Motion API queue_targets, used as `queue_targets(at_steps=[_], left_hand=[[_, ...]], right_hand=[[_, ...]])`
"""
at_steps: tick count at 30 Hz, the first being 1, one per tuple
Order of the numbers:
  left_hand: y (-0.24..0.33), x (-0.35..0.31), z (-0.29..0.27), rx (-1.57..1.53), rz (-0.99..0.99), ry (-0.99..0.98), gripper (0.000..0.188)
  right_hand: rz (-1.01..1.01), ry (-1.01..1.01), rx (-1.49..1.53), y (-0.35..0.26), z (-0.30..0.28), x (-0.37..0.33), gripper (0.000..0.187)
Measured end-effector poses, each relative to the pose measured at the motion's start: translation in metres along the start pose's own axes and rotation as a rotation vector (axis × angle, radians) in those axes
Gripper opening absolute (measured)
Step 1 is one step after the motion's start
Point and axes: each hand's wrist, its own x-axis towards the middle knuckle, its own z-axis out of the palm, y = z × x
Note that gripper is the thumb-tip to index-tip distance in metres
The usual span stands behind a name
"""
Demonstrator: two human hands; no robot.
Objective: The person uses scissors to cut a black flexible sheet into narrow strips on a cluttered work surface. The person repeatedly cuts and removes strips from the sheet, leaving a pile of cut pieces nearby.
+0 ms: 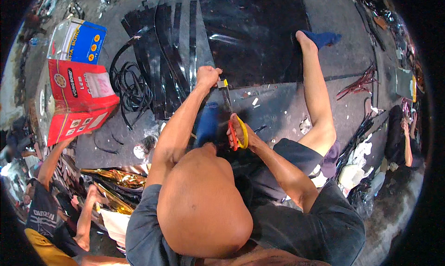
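Scissors (244,134) with orange and yellow handles are in my right hand (235,127), its fingers wrapped through the loops. Their blades point away from me toward a small yellow piece (223,83). My left hand (208,76) is closed in a pinch beside that yellow piece, at the near left corner of a big black sheet (259,34). What its fingertips hold is too small to make out. Left of my left hand lie long black strips (172,48), side by side on the grey floor surface.
A coil of black strip (130,87) lies farther left, beside a red carton (81,99) and a blue and white carton (85,41). My raised knee (199,196) fills the near middle. Another person's arm (55,161) reaches in at left. Reddish strips (359,83) lie at right.
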Motion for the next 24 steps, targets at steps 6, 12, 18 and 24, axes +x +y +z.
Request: queue_targets(at_steps=[6, 12, 18, 24], left_hand=[[0.009, -0.002, 0.0, -0.04, -0.031, -0.037, 0.019], [-0.002, -0.007, -0.005, -0.069, -0.046, -0.063, 0.027], [-0.025, -0.033, 0.014, -0.084, -0.017, -0.253, 0.031], [-0.045, -0.033, 0.014, -0.09, 0.15, -0.155, 0.028]], right_hand=[[-0.041, 0.003, 0.045, -0.003, -0.011, 0.014, 0.09], [-0.03, 0.1, 0.013, -0.018, -0.018, 0.023, 0.089], [-0.037, 0.072, 0.029, -0.013, -0.021, 0.025, 0.09], [-0.045, 0.152, -0.086, -0.012, -0.019, 0.029, 0.092]])
